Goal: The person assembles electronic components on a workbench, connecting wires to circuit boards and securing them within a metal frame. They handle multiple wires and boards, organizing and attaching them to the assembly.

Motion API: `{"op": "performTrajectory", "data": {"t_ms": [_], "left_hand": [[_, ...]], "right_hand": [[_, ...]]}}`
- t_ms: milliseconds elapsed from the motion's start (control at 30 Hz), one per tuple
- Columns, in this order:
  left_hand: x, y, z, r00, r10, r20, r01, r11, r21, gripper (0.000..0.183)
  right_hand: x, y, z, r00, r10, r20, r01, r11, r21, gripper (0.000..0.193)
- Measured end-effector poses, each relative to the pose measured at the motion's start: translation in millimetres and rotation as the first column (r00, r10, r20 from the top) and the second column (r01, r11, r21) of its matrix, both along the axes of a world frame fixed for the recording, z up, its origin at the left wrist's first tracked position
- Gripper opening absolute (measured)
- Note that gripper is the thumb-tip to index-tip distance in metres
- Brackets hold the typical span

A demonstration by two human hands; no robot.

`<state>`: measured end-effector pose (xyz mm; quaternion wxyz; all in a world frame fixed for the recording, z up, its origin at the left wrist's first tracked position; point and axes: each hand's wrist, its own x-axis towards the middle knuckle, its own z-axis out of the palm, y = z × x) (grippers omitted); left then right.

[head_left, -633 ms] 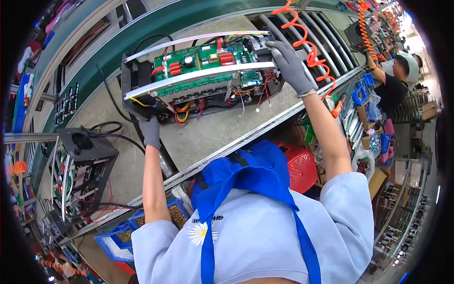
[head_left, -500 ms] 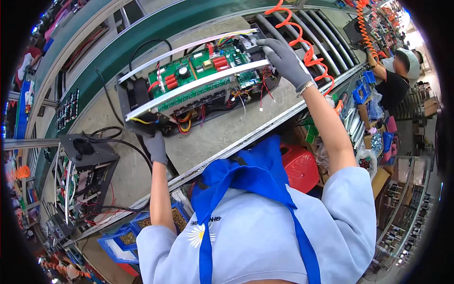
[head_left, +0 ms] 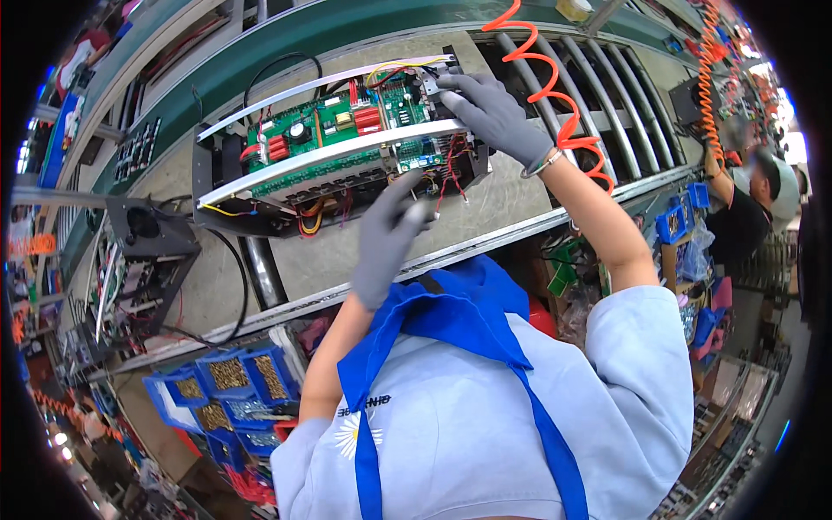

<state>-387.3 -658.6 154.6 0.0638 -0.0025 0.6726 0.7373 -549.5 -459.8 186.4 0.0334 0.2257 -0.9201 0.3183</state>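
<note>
Curling over the right end of an opened black chassis (head_left: 204,169), the gloved fingers of the right hand (head_left: 501,117) are slightly parted, their tips at a small silver bracket (head_left: 429,85); whether they pinch it or only rest there, I cannot tell. The left hand (head_left: 386,247) is blurred, thumb and fingers apart, just beside some thin red wires (head_left: 450,165) on the chassis's near side; contact is unclear, and nothing shows in its grasp.

The chassis lies lengthwise on the workbench (head_left: 347,238), nearer its far edge than its near metal rail. Judging by how it looks, the unit is partly built: a green circuit board (head_left: 325,130) sits inside and two pale strips (head_left: 347,150) run along its long sides, while the top is uncovered and white plugs on the red wires hang free.

Toward the workbench's left corner stands a second black unit (head_left: 160,230), with a black cable between the two. Past the right end come metal rollers (head_left: 624,91), below an orange coiled hose (head_left: 555,87). Blue bins (head_left: 249,373) of brass-coloured pieces sit below the near edge.

The right fingers hide part of the bracket, the bins' smaller contents are hard to make out, and a co-worker (head_left: 737,208) at the far right is partly blurred
</note>
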Motion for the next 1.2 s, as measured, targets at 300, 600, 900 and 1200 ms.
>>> {"op": "performTrajectory", "data": {"t_ms": [300, 600, 900, 1200], "left_hand": [[-76.5, 96.7, -9.2, 0.979, 0.182, 0.089, -0.145, 0.936, -0.322, 0.023], [-42.2, 127.8, -43.7, 0.919, 0.294, -0.264, -0.395, 0.686, -0.611, 0.06], [-52.5, 102.7, -62.9, 0.844, 0.164, 0.51, -0.481, 0.652, 0.586, 0.031], [-53.2, 101.5, -86.7, 0.978, -0.208, 0.014, -0.087, -0.346, 0.934, 0.024]], "right_hand": [[17.1, 39.8, 12.0, 0.994, 0.059, -0.09, -0.086, 0.935, -0.343, 0.039], [-60.5, 12.3, 31.0, 0.743, 0.663, -0.093, -0.586, 0.712, 0.387, 0.015], [-63.7, -34.4, 52.8, 0.64, 0.759, 0.124, -0.569, 0.359, 0.74, 0.013], [-78.1, -40.0, 53.5, 0.547, 0.74, 0.391, -0.739, 0.208, 0.64, 0.022]]}}
